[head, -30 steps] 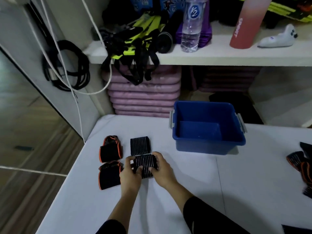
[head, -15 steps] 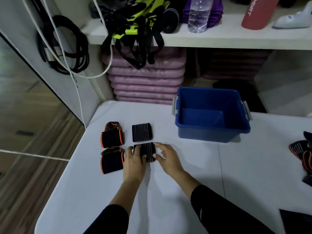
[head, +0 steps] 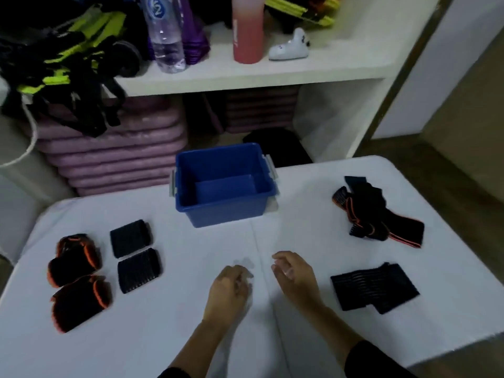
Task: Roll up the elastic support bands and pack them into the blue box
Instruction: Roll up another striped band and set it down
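Rolled black elastic bands [head: 131,237] sit left of the blue plastic box [head: 223,214]; the left hand [head: 227,287] and right hand [head: 294,276] hang loose, holding nothing.

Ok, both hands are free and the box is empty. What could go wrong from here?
The orange-striped bands on the right lie tangled, so lifting one may drag the others along. The rolled bands on the left seem unfastened and may spring open on the way to the blue box.
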The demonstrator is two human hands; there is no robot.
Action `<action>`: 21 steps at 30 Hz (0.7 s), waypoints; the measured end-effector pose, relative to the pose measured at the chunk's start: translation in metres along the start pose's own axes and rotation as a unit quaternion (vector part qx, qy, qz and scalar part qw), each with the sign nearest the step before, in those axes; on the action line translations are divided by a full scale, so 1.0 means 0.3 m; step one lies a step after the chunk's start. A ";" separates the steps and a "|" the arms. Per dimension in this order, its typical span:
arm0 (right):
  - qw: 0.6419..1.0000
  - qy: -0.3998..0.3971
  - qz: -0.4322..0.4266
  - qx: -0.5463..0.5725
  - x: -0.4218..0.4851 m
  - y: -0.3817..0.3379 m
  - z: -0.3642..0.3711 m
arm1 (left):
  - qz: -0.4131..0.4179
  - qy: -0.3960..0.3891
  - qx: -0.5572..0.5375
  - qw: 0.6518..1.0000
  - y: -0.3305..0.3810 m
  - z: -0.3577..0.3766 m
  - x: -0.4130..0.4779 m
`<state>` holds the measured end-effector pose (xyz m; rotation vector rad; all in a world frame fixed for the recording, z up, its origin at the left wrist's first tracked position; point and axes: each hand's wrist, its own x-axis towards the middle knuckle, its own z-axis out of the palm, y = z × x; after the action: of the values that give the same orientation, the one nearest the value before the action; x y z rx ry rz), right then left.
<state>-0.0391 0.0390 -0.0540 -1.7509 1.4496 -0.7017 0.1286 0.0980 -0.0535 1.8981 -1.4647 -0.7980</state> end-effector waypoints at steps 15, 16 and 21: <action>0.983 0.149 0.096 -0.056 -0.095 0.420 -0.579 | -0.031 -0.162 0.087 0.983 0.408 0.562 0.092; 0.983 0.148 0.093 -0.057 -0.086 0.431 -0.591 | -0.033 -0.156 0.116 0.980 0.418 0.577 0.092; 0.986 0.143 0.063 -0.064 -0.032 0.496 -0.633 | -0.039 -0.132 0.232 0.963 0.459 0.637 0.086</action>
<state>-0.2768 -0.0016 -0.0662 -1.6857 1.8186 -0.8332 -0.0961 0.0253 -0.0721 2.2709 -1.8809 -0.8203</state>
